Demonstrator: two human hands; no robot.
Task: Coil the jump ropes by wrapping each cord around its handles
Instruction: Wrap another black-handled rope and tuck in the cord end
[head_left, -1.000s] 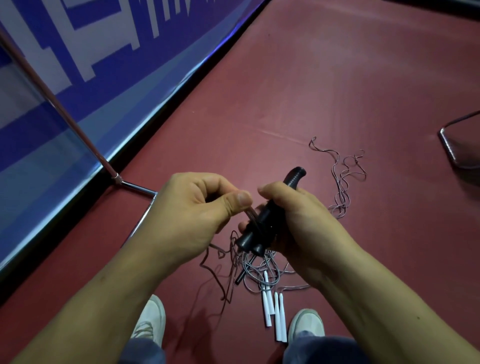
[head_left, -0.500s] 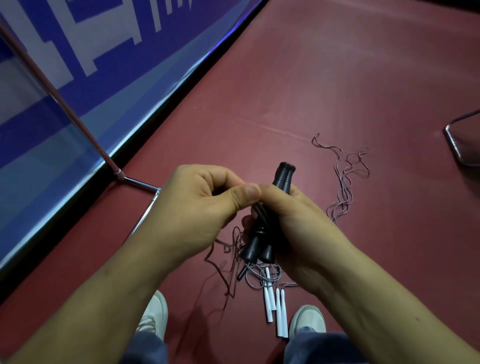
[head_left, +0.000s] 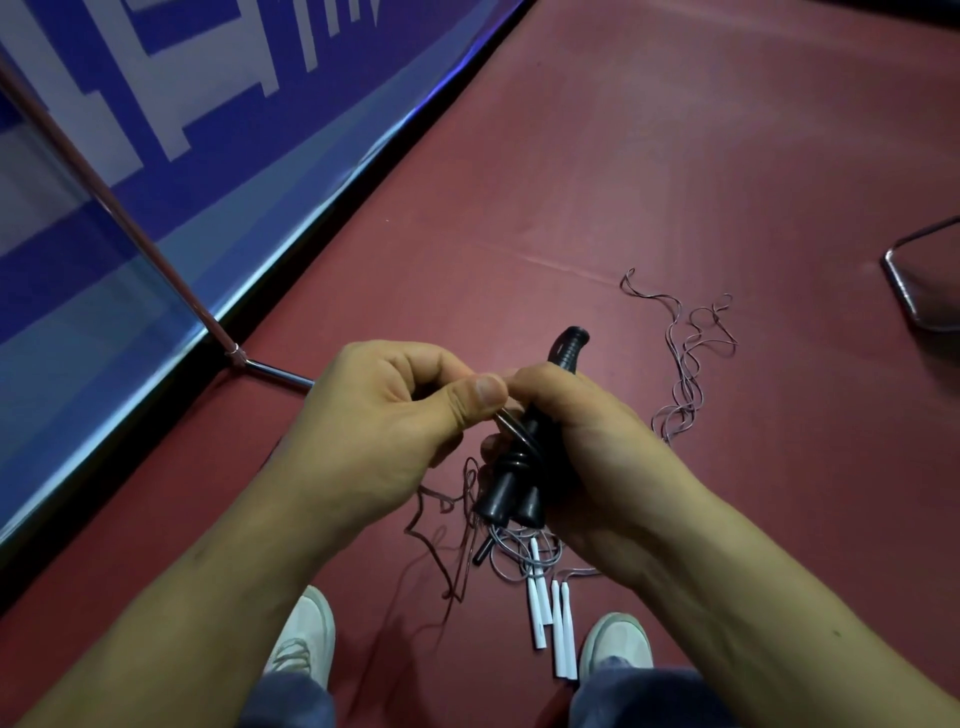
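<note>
We see the right hand wrapped round a pair of black handles just below frame centre, both handles bunched side by side. Their long axis runs from the tapered ends at lower left up to the ribbed tip poking out past the knuckles at upper right. A few turns of cord already sit round the waist of the pair, above the tapered ends.

The left hand is just left of the handles, thumb and forefinger pinching the free cord, other fingers curled in. The cord runs short and taut from that pinch down-right onto the handles, so we judge the next turn goes round the short axis of the pair, with the left hand the one to carry it. Thumbs of both hands nearly touch, so there is little room between them.

On the red floor under the hands there is a grey cord tangle, with white handles lying near-upright in frame between two shoes. A dark red cord loops lower left of the handles. A loose pinkish cord squiggles right of the hands; we cannot tell which rope it belongs to. We judge the slack could snag in the tangle.

There is a blue banner and a metal pole at upper left, and a metal frame at the right edge, all well apart from the hands.
</note>
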